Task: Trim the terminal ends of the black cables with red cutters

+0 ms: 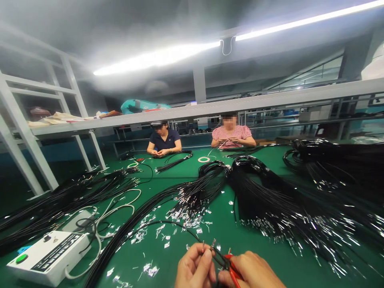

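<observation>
My left hand (195, 266) pinches a thin black cable (195, 236) near its stripped end, with thumb and forefinger closed on it. Short bare tips stand up beyond the fingertips. Close by on the right, my right hand (253, 270) is wrapped around small red-handled pliers (234, 276). Their dark jaws point left, towards the cable end at my left fingers. Whether the jaws touch the cable I cannot tell. Behind my hands lies a bundle of black cables (258, 188) with shiny ends fanned towards me.
Foil scraps (151, 270) litter the green table (168, 276). A white control box (49, 256) with a green button stands at left. More black cables (90, 186) lie left, others far right. A raised shelf (180, 113) crosses above. Two people (163, 140) sit opposite, working with their hands.
</observation>
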Tool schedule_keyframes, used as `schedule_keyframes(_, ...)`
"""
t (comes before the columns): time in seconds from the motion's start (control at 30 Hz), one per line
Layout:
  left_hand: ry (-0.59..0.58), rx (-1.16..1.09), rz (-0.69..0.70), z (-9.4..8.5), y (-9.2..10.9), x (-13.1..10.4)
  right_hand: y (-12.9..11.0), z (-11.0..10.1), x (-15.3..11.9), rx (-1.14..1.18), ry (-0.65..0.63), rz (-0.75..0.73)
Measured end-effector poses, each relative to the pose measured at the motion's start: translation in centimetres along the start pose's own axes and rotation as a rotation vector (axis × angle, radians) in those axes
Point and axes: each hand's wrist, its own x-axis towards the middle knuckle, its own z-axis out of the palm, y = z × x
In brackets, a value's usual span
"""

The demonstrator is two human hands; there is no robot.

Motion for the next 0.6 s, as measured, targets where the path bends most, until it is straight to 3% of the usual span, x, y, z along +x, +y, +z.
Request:
schedule_keyframes(0.27, -0.020, 0.024, -0.021, 0.2, 0.4, -0.3, -0.4, -0.2, 0.0, -0.125, 0.018, 0.033)
schedule_keyframes(0.6, -0.335, -0.052, -0.177, -0.1, 0.5, 0.0, 0.9, 0.0, 0.2, 0.012, 0.031, -0.097)
